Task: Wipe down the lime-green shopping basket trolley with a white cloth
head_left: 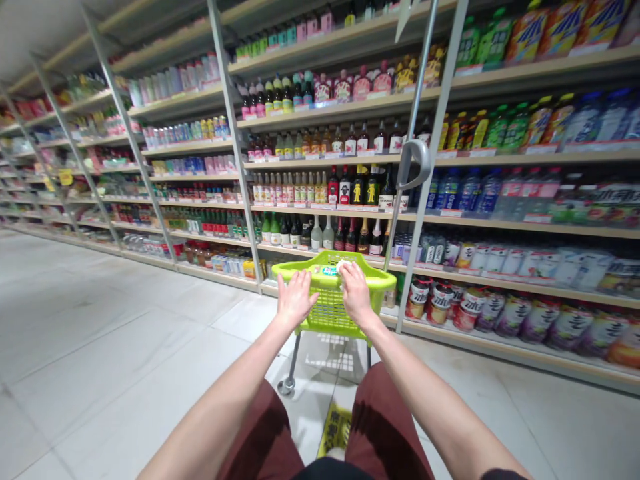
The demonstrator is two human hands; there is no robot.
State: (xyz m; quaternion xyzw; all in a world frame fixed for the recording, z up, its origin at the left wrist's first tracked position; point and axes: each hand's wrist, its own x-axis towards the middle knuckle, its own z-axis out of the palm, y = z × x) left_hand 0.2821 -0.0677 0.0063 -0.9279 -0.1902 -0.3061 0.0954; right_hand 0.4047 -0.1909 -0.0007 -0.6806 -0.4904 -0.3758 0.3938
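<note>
A lime-green plastic basket on a wheeled metal frame stands in front of me, with a small label on its near rim. My left hand lies on the left part of that rim, its fingers stretched out and holding nothing. Over the right part of the rim, my right hand has its fingers bent around something small and white. That white item is mostly covered by the fingers, so I cannot make out what it is.
Shelves of bottles, cans and packs run along the aisle beyond the basket. A metal pole with a grey handle rises before them. A yellow floor sign lies between my knees on pale tiles.
</note>
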